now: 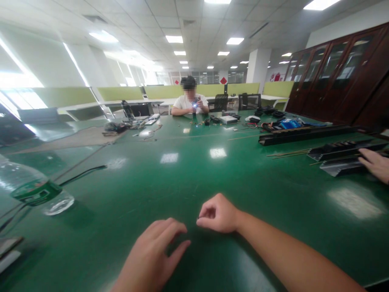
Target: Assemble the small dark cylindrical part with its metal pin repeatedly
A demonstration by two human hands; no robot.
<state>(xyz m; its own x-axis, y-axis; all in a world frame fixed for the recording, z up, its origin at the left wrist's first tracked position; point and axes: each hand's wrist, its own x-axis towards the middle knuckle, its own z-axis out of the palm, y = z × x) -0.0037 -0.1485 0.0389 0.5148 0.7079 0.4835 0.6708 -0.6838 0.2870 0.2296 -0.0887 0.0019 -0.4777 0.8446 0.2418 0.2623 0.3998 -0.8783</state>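
My left hand [159, 247] hovers just over the green tabletop [146, 178], near the front. Its thumb and fingers are apart, with nothing visible between them. Close by on the right, my right hand [220, 215] has its fingers curled and its thumb pressed against the fingertips in a pinch. A tiny dark speck shows at those tips, too small to name. A narrow gap separates the two hands.
A water bottle [39, 192] and a black cable [83, 175] are at left. Another person's hand [375, 164] touches black metal channels [340, 167] at right. Across the table sits a co-worker [190, 99], near small electronic parts and a white box [228, 119].
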